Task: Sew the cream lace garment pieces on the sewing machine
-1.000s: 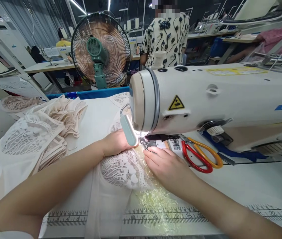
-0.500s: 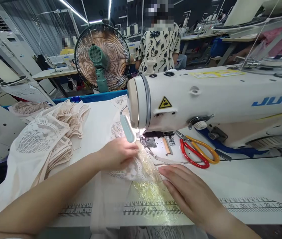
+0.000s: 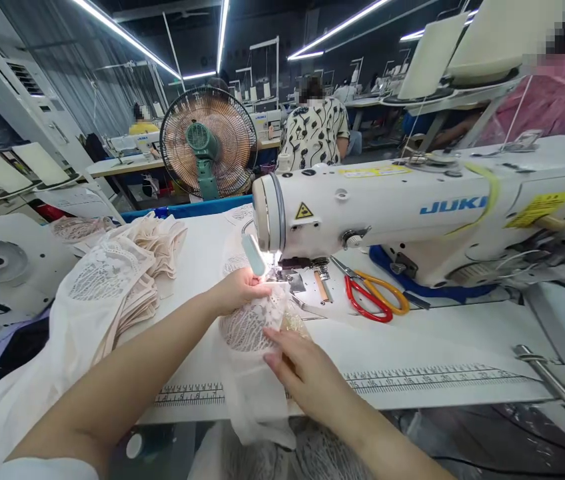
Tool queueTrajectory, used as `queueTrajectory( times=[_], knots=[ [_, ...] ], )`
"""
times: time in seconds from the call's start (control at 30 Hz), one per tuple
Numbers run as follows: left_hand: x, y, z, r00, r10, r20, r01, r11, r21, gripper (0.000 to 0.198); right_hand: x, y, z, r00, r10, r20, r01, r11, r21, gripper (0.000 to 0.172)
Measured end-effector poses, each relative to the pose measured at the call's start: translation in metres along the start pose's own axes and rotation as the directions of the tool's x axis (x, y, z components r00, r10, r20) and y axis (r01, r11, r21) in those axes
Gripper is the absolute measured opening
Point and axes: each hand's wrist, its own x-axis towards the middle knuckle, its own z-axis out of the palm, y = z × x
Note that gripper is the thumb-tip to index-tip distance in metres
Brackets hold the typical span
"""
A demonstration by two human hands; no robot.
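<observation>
A pale pink lace bra piece (image 3: 247, 328) lies under the needle end of a white JUKI sewing machine (image 3: 332, 213) and hangs over the table's front edge. My left hand (image 3: 240, 291) is closed on the fabric beside the lit presser foot, thumb and fingers pressed together. On the lace's right edge, my right hand (image 3: 307, 367) grips the fabric between thumb and fingers. A shiny clear strip (image 3: 295, 323) shows partly from under the lace, just above my right hand. The small grey-blue lamp (image 3: 253, 255) shines on the needle area.
Scissors (image 3: 372, 293) with red and orange handles lie right of the needle plate. Stacked lace pieces (image 3: 127, 267) rest at left. A printed ruler (image 3: 412, 379) runs along the front edge. Beyond the table stand a fan (image 3: 207, 143) and a seated person (image 3: 314, 130).
My right hand has moved from beside the shiny strip onto the lace edge, gripping it. The lace now covers most of the strip. The head view has shifted.
</observation>
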Motion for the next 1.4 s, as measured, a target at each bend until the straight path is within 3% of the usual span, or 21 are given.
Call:
queueTrajectory(
  times=[0.07,0.2,0.37,0.57,0.97,1.4],
  knots=[
    [0.002,-0.005,0.007,0.997,-0.015,-0.072,0.019,0.998,0.061,0.035,0.01,0.001,-0.002,0.997,0.058,-0.05,-0.062,0.995,-0.08,0.023],
    [0.002,-0.012,0.018,0.983,-0.01,-0.182,0.052,0.972,0.228,0.01,0.017,0.011,-0.01,0.982,0.171,-0.076,-0.185,0.943,-0.278,0.023],
    [-0.006,-0.014,0.032,0.991,0.085,-0.105,-0.027,0.885,0.465,0.041,0.015,0.02,-0.01,0.978,0.207,-0.019,-0.199,0.907,-0.371,0.031],
    [-0.004,-0.013,0.034,0.996,0.078,-0.037,-0.036,0.768,0.639,0.027,0.017,0.02,-0.009,0.962,0.263,0.067,-0.198,0.85,-0.489,0.035],
    [0.014,-0.001,0.028,0.999,-0.002,0.054,-0.036,0.709,0.704,0.03,0.036,0.018,-0.022,0.89,0.414,0.193,-0.255,0.801,-0.542,0.041],
    [0.02,0.0,0.026,0.995,-0.085,0.044,0.034,0.744,0.667,0.033,0.043,0.021,-0.027,0.875,0.425,0.233,-0.247,0.804,-0.542,0.042]
  ],
)
